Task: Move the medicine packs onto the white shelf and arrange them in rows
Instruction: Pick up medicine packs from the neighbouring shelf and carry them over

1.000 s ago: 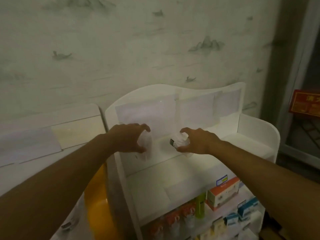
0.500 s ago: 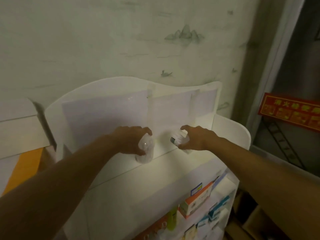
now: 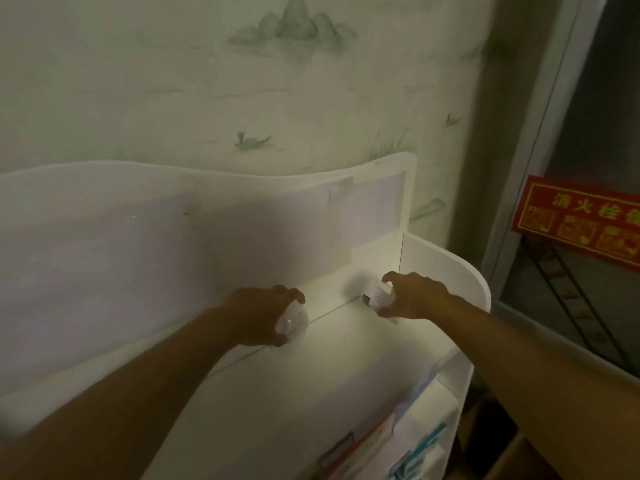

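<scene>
Pretty dim shot, so take the fine detail with a grain of salt. Both arms reach in from the bottom of the frame onto the top tier of the white shelf (image 3: pixel 363 375), and each hand has its own little medicine pack.

The left hand (image 3: pixel 258 315) sits near the middle of the view, fingers curled down over a small whitish pack (image 3: pixel 294 323) that pokes out at about 3 o'clock from the knuckles. That pack is right by the seam where the tier meets the shelf's back panel; I can't tell if it's actually touching the surface. No label I can read on it, way too washed out.

The right hand (image 3: pixel 414 295) is over at 3 o'clock from the left one, well apart from it, tucked toward the far right corner of the tier near the side wall. Its fingers are wrapped around a second white pack (image 3: pixel 375 296), which has a small dark patch on its left end, maybe a barcode or label, but it's illegible.

Down at 5 o'clock, on a lower tier, you can just see the edges of some boxed products (image 3: pixel 420 452) in orange and teal, print too blurry to read.

At 3 o'clock on the far right there's a red sign (image 3: pixel 581 225) with gold Chinese characters, reads like 消火栓, with little pictograms under it. The wallpaper (image 3: pixel 294 32) behind has faint green mountains and boats.
</scene>
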The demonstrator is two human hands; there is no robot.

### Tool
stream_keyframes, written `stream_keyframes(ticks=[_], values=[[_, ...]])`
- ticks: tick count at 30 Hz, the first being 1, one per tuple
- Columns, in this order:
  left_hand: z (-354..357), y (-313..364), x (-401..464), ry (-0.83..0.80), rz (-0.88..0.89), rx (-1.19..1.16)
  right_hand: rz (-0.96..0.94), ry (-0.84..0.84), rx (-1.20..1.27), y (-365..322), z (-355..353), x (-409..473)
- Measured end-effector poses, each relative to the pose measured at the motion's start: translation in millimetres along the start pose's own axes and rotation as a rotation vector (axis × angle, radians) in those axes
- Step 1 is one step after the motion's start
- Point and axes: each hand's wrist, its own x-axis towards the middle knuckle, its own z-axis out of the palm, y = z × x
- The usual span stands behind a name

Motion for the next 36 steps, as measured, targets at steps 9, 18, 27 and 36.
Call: stream_keyframes(ticks=[9, 18, 27, 36], values=[[34.3, 26.5, 64.7, -0.009, -0.067, -0.106, 0.043, -0.052, 0.035, 65.7, 41.2, 79.3], [46.7, 34.2, 91.0, -0.058, -0.094, -0.083, 0.006, -0.042, 0.055, 72.7, 48.3, 108.5], [52.6, 42.5, 95.8, -0.013, -0.099, -0.003, -0.048, -0.032, 0.02, 72.6, 52.9, 115.4], [55.7, 34.1, 87.1, 0.007, -0.137, 0.084, -0.147, 0.066, -0.06, 68.6, 33.3, 105.3]])
